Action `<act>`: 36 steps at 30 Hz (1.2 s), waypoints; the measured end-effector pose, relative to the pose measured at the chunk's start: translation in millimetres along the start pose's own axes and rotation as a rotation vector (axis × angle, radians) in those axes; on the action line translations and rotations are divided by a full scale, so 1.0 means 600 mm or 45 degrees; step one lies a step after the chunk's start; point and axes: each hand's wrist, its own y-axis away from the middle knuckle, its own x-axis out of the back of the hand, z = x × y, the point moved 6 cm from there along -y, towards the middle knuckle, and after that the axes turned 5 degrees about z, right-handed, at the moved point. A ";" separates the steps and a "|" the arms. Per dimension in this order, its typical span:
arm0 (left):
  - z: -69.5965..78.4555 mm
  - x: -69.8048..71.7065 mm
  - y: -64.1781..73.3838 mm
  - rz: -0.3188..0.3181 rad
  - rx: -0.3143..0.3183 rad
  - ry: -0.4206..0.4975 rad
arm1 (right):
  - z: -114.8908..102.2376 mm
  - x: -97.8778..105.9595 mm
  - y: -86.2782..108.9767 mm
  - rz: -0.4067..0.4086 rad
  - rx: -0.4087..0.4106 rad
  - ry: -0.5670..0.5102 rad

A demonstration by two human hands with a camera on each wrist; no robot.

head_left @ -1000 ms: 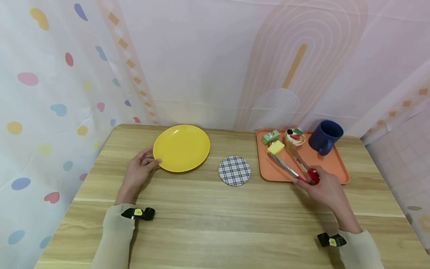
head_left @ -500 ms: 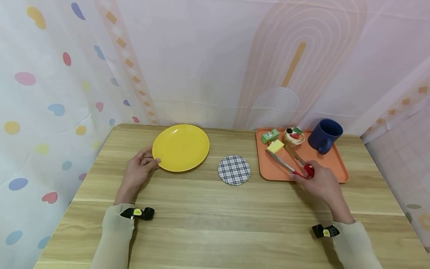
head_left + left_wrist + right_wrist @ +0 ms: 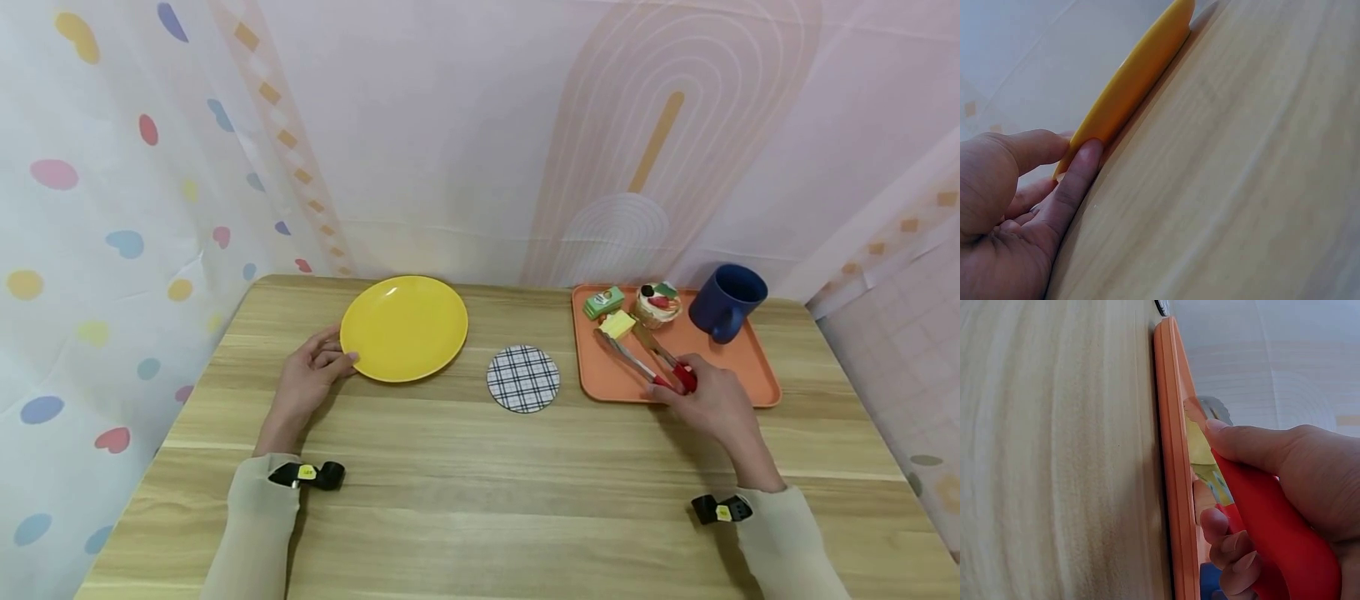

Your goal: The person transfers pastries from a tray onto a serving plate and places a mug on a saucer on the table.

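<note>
In the head view my left hand [image 3: 303,379] pinches the near-left rim of a round yellow plate [image 3: 403,329]. The left wrist view has the thumb and fingers at the edge of that plate [image 3: 1129,81], low over the wood. My right hand [image 3: 712,404] grips metal tongs with red handles [image 3: 1266,512]. The tongs [image 3: 632,357] are spread apart, their tips close to a pale yellow block [image 3: 618,324], one on its near-left side and one to its right. This block lies on an orange tray [image 3: 750,379], partly hidden by the tongs in the right wrist view.
Also on the tray are a green packet [image 3: 603,302], a fruit-topped cupcake [image 3: 657,307] and a dark blue mug [image 3: 723,300]. A checked round coaster [image 3: 523,379] lies between plate and tray. A patterned cloth [image 3: 465,150] hangs behind the wooden table [image 3: 480,500].
My right hand has moved a little left and away from me, with the tongs' tips closer around the yellow block. The left hand and the plate have stayed in place.
</note>
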 end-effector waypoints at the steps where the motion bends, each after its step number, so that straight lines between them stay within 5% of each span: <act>1: 0.000 0.000 0.000 0.001 -0.003 0.001 | 0.000 0.000 0.000 0.004 0.003 0.003; 36: -0.005 -0.001 -0.003 -0.007 0.009 -0.003 | -0.039 0.009 0.017 0.145 0.144 -0.042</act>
